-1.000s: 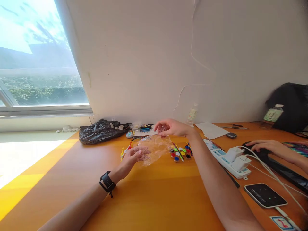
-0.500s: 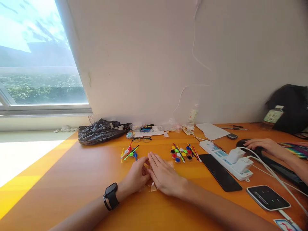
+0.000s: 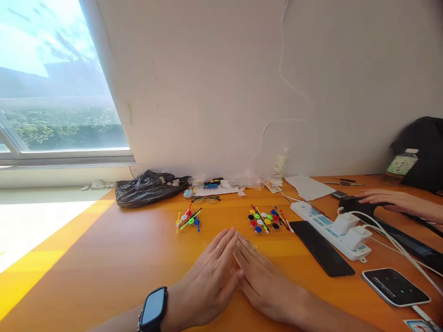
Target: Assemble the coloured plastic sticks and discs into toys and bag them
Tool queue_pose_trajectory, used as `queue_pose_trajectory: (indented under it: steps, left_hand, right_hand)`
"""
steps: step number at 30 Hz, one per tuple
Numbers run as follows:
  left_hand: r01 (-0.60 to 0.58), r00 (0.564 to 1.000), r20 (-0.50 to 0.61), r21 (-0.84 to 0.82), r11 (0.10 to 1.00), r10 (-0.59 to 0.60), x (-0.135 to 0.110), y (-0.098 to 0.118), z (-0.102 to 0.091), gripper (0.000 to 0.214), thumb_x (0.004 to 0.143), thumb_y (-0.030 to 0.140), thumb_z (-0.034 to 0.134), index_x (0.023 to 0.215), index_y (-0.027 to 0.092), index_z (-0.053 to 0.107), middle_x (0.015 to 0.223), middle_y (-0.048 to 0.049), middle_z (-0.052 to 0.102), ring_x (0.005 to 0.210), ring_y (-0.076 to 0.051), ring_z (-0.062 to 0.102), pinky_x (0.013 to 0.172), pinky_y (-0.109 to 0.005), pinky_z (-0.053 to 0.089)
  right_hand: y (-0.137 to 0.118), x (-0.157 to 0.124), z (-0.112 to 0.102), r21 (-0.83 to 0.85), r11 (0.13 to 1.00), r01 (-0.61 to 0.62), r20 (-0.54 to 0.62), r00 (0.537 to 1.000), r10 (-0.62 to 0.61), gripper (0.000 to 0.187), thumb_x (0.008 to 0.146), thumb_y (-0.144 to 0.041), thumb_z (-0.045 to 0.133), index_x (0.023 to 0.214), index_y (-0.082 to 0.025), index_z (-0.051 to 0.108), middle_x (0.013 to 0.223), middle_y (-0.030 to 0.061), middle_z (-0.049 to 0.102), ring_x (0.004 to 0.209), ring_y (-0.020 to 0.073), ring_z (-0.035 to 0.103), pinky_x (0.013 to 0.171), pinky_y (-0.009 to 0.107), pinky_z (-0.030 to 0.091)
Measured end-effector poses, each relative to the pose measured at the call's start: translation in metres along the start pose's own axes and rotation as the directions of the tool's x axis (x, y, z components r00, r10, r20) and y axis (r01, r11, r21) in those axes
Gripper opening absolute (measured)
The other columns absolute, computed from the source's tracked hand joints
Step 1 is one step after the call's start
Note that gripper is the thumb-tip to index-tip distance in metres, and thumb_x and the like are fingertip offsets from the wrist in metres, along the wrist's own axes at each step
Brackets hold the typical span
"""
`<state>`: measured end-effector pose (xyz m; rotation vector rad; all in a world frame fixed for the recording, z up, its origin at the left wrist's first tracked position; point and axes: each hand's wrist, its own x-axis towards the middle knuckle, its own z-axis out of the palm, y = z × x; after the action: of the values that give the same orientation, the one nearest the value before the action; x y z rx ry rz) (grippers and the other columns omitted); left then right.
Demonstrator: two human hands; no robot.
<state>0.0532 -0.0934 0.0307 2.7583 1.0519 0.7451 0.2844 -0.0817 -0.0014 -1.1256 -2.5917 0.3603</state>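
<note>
My left hand [image 3: 211, 272], with a ring and a black watch [image 3: 154, 306], and my right hand [image 3: 266, 281] meet at the fingertips and thumbs over the table. Their fingers are stretched and held close together. A bit of clear plastic [image 3: 233, 271] shows between the palms; most of it is hidden. Beyond my left hand lies a small pile of coloured spinner pieces [image 3: 188, 219], with arrow-shaped pointers on round bases. Past my right hand is a larger group of round spinner bases [image 3: 263, 220] in several colours, with loose arrows [image 3: 283, 217] beside them.
A black phone [image 3: 321, 249], a white power strip [image 3: 328, 230] with chargers, and a dark device [image 3: 395, 287] occupy the right. Another person's hand [image 3: 398, 201] rests at the far right. Eyeglasses [image 3: 206, 200] and a black plastic bag [image 3: 148, 191] lie along the back.
My hands have come nearer to me and shifted right, the left one turning so its back shows. Less of the clear plastic is visible. The other person's hand has moved slightly right.
</note>
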Motion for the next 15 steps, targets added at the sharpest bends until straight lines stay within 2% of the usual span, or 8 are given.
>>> queue_pose_trajectory:
  steps: [2,4,6,8,11,13,15]
  left_hand:
    - [-0.042,0.998,0.049,0.027,0.999,0.04,-0.004,0.004,0.018,0.084,0.11,0.042,0.047,0.171,0.018,-0.005,0.175,-0.0179,0.017,0.162,-0.034,0.023,0.124,-0.051,0.044]
    - [-0.105,0.993,0.068,0.062,0.993,0.101,-0.009,0.002,0.035,0.096,0.108,0.049,0.05,0.168,0.015,-0.017,0.174,-0.0209,0.015,0.161,-0.037,0.022,0.124,-0.054,0.042]
    - [-0.128,0.988,0.096,0.087,0.988,0.12,-0.014,-0.002,0.043,0.103,0.106,0.054,0.053,0.168,0.015,-0.019,0.174,-0.0195,0.015,0.161,-0.036,0.024,0.125,-0.051,0.041]
    - [-0.094,0.994,0.068,0.119,0.988,0.086,-0.021,-0.005,0.041,0.102,0.106,0.055,0.053,0.168,0.016,-0.017,0.174,-0.0181,0.018,0.159,-0.034,0.03,0.125,-0.048,0.04]
    - [-0.069,0.997,0.042,0.16,0.985,0.063,-0.032,-0.007,0.027,0.101,0.105,0.057,0.053,0.169,0.02,-0.016,0.172,-0.0153,0.026,0.155,-0.032,0.04,0.124,-0.044,0.042]
    - [-0.071,0.997,0.041,0.206,0.976,0.064,-0.043,-0.012,0.02,0.102,0.104,0.059,0.054,0.169,0.02,-0.014,0.171,-0.0149,0.03,0.153,-0.031,0.044,0.122,-0.042,0.044]
    - [-0.094,0.995,0.05,0.264,0.96,0.083,-0.058,-0.019,0.018,0.104,0.103,0.06,0.054,0.169,0.016,-0.013,0.168,-0.0168,0.037,0.15,-0.033,0.048,0.119,-0.042,0.048]
  right_hand:
    - [0.002,0.001,0.005,-0.017,0.997,0.076,0.011,0.997,-0.076,0.069,0.11,-0.037,0.046,0.171,-0.02,0.018,0.174,0.0141,0.021,0.161,0.0296,0.023,0.131,0.052,0.029]
    - [0.004,0.001,0.008,-0.032,0.992,0.122,0.027,0.992,-0.121,0.067,0.109,-0.034,0.049,0.17,-0.022,0.024,0.172,0.0142,0.027,0.16,0.0306,0.028,0.13,0.053,0.03]
    - [0.004,-0.002,0.01,-0.041,0.995,0.096,0.013,0.995,-0.095,0.062,0.111,-0.03,0.044,0.169,-0.022,0.027,0.171,0.0134,0.03,0.159,0.0294,0.029,0.131,0.052,0.029]
    - [0.005,-0.007,0.009,-0.028,0.999,0.029,0.016,0.999,-0.029,0.061,0.112,-0.033,0.04,0.17,-0.021,0.024,0.172,0.0123,0.027,0.16,0.0281,0.028,0.132,0.05,0.028]
    - [0.006,-0.017,0.004,0.003,0.998,-0.064,0.064,0.996,0.064,0.064,0.113,-0.043,0.039,0.17,-0.023,0.019,0.174,0.0091,0.02,0.161,0.0287,0.025,0.132,0.05,0.026]
    - [0.006,-0.024,-0.002,0.006,0.997,-0.076,0.068,0.995,0.075,0.065,0.112,-0.045,0.042,0.169,-0.027,0.019,0.174,0.0064,0.02,0.16,0.0285,0.025,0.132,0.05,0.026]
    - [0.005,-0.032,-0.007,-0.014,1.0,-0.02,0.047,0.999,0.021,0.064,0.111,-0.042,0.046,0.169,-0.03,0.021,0.172,0.0035,0.024,0.159,0.0266,0.029,0.132,0.046,0.028]
